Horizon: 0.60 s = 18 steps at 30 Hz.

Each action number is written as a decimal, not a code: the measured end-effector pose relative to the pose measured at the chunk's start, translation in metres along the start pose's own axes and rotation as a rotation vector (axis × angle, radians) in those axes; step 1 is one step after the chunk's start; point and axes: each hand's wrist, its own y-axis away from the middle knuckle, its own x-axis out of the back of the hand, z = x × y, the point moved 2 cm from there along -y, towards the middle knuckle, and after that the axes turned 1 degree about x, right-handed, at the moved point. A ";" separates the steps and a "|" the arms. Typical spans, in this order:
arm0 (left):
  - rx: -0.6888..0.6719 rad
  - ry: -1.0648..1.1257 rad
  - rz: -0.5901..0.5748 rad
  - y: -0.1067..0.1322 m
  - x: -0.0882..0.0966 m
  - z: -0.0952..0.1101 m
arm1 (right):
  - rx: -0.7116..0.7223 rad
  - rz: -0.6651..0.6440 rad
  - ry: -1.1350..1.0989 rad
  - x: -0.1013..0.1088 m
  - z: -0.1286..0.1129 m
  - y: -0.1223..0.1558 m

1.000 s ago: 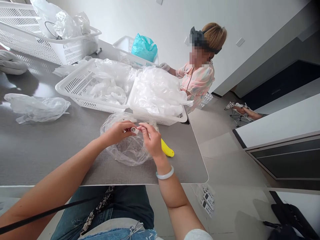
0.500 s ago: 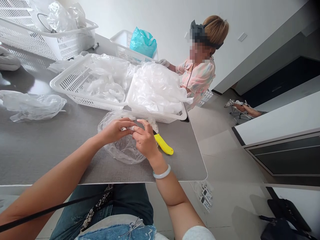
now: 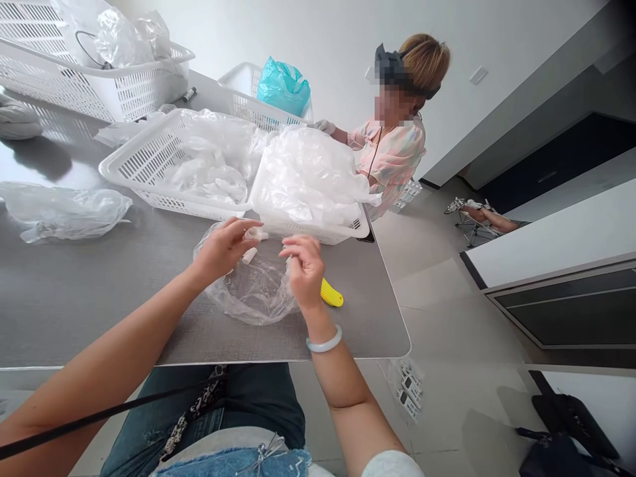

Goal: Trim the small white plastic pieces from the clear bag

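Note:
My left hand (image 3: 229, 244) is held over a transparent plastic bag (image 3: 258, 301) on the grey table, thumb and fingers apart. Just beside its fingertips is a small white tubular piece (image 3: 250, 256), gripped by neither hand. Another white piece (image 3: 257, 234) lies a little farther back, partly behind the left fingers. On the bag's right side hovers my right hand (image 3: 304, 268), its fingers loosely bent and slightly blurred, with nothing seen between them. The yellow handle (image 3: 332, 293) of a tool shows beside my right wrist; its other end is hidden behind the hand.
White baskets of plastic bags (image 3: 181, 162) (image 3: 313, 175) stand close behind my hands. Farther back are a larger basket (image 3: 119, 93) and one with a turquoise bag (image 3: 283, 86). A crumpled bag (image 3: 67, 209) lies left. A co-worker (image 3: 392, 142) stands beyond the table's right edge (image 3: 392, 278).
My hands were together with a small white piece between their fingers. They have moved apart, and the piece is out of both hands. My right hand now covers more of the yellow handle.

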 end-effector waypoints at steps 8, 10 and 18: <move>0.646 1.017 -0.045 -0.002 -0.009 0.010 | 0.423 -0.102 0.293 -0.017 -0.006 0.011; 0.728 1.075 -0.025 -0.002 -0.010 0.010 | 0.459 -0.113 0.321 -0.018 -0.007 0.012; 0.811 1.116 -0.072 0.001 -0.015 0.007 | 0.385 -0.266 0.401 -0.025 0.002 0.016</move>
